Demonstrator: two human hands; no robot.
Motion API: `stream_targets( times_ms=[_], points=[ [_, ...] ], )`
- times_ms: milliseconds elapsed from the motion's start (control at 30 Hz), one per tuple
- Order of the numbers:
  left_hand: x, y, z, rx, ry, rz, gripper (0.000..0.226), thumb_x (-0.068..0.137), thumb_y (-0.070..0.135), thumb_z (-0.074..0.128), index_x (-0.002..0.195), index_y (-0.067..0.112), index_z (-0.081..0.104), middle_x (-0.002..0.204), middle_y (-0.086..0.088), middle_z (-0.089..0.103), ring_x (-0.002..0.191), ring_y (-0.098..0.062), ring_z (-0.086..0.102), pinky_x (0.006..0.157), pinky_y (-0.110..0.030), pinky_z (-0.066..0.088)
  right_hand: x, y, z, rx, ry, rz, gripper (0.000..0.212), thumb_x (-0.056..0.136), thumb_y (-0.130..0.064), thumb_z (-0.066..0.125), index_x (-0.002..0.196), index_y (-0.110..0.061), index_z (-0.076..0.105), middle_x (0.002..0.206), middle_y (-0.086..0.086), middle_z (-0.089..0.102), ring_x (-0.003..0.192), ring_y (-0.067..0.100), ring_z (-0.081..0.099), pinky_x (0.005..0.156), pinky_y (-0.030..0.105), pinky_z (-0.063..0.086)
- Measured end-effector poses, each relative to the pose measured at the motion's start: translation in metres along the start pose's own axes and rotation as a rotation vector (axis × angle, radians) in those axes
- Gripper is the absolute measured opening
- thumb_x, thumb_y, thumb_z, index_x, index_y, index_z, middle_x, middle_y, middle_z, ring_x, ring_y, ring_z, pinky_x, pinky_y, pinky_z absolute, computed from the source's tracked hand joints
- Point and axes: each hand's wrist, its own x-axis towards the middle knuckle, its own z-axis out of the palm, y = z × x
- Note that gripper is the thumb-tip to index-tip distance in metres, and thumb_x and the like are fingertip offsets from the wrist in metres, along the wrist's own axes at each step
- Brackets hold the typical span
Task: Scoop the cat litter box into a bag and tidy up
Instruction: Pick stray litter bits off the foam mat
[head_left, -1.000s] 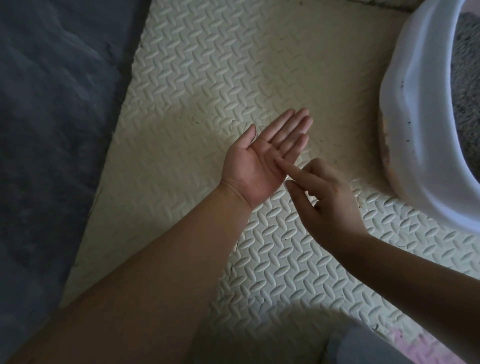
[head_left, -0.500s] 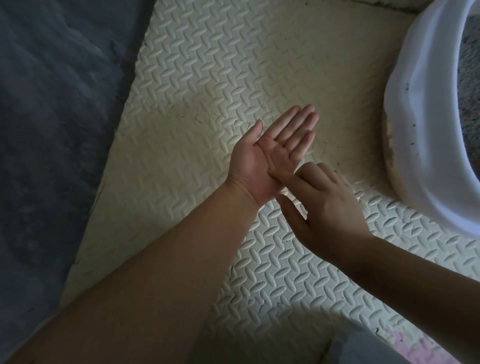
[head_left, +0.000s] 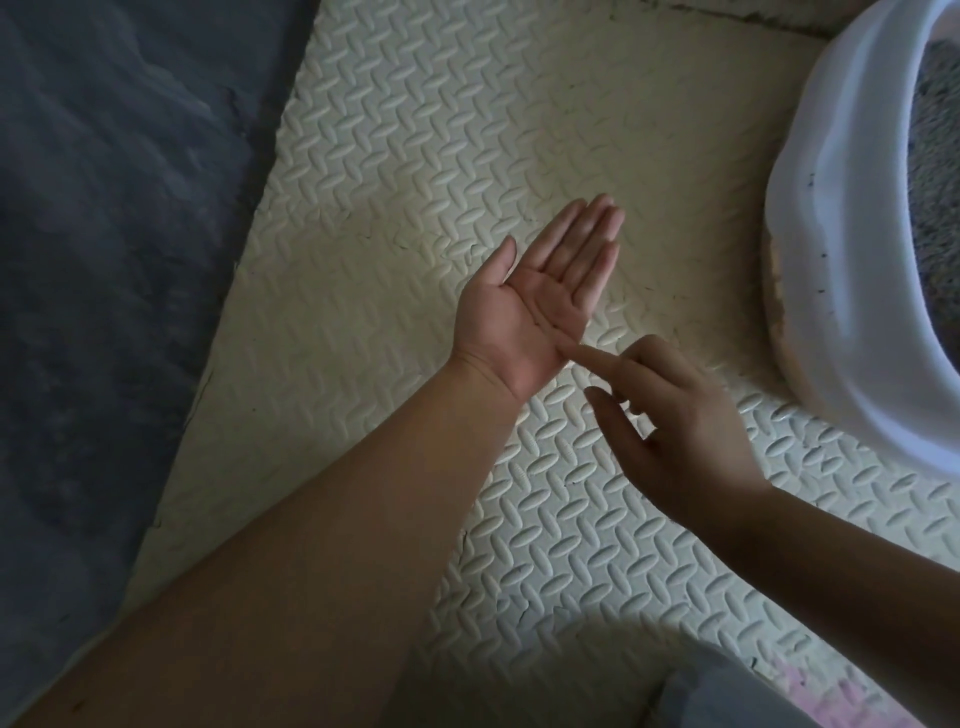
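Left hand (head_left: 535, 306), palm up, fingers pressed together, touched by right hand's (head_left: 680, 431) straight forefinger, probably clearing grit; next, reach litter box (head_left: 841, 249) at 2 o'clock.

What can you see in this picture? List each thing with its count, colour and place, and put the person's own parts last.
mat: one, cream, ribbed foam, under both hands
rug: one, dark grey-blue, left of mat
box: one, white, upper right, on mat
litter: grey, inside box, right edge
cloth: grey and pink, bottom right corner
left hand: one, centre, palm up, fingers straight, empty
right hand: one, right of centre, index fingertip touching left palm's heel
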Motion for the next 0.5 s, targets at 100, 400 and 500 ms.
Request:
stream_targets(
  times_ms=[100,400,500],
  points=[
    [0.001,0.012,-0.003,0.035,0.007,0.009,0.063,0.102,0.041,0.017,0.130,-0.007,0.046,0.140,-0.018,0.043,0.131,-0.029,0.041,0.109,-0.039,0.035,-0.006,0.012,0.000,-0.052,-0.029,0.143,0.040,0.093,-0.028,0.049,0.130,-0.016,0.055,0.101,0.002,0.056,0.090,0.013,0.052,0.076,0.030,0.048],
    [-0.024,0.073,-0.034,0.104,0.107,0.235,0.058,0.101,0.036,0.022,0.132,-0.007,0.045,0.136,-0.022,0.051,0.127,-0.030,0.047,0.104,-0.040,0.041,-0.011,0.033,0.045,-0.531,-0.552,0.131,0.087,0.094,-0.062,0.016,0.146,0.006,-0.003,0.154,0.023,-0.012,0.144,0.032,-0.012,0.118,0.046,0.007],
    [-0.033,0.085,-0.041,0.120,0.123,0.282,0.056,0.100,0.033,0.024,0.128,-0.008,0.049,0.137,-0.021,0.050,0.128,-0.030,0.046,0.105,-0.040,0.041,0.003,0.028,0.054,-0.510,-0.545,0.100,0.089,0.094,-0.062,0.014,0.146,0.007,-0.003,0.154,0.025,-0.012,0.144,0.034,-0.012,0.118,0.046,0.004]
  ],
)
